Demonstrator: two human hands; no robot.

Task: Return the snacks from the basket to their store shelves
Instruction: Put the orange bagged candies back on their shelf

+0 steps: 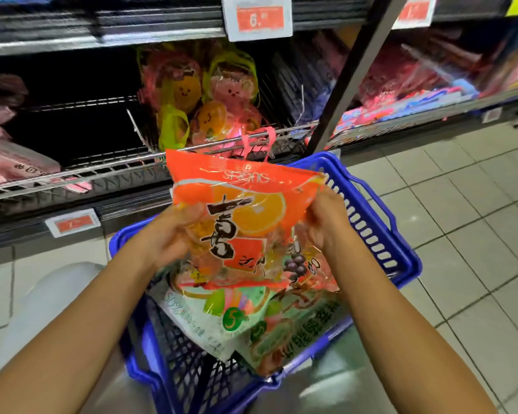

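Note:
An orange snack bag (245, 216) with an orange-slice picture is held up above the blue basket (380, 222). My left hand (174, 234) grips the bag's left edge and my right hand (323, 222) grips its right edge. Below it in the basket lie a white-green snack bag (210, 321) and a second green one (284, 336). Straight ahead, the wire shelf (108, 168) holds clear bags of jelly cups with green and pink handles (210, 100); the section to their left looks dark and bare.
Pink packets (9, 162) lie at the shelf's left end. A slanted metal post (353, 79) divides this bay from a shelf of red and blue packets (407, 103) on the right. Price tags (257, 19) hang above. Tiled floor (461, 219) spreads to the right.

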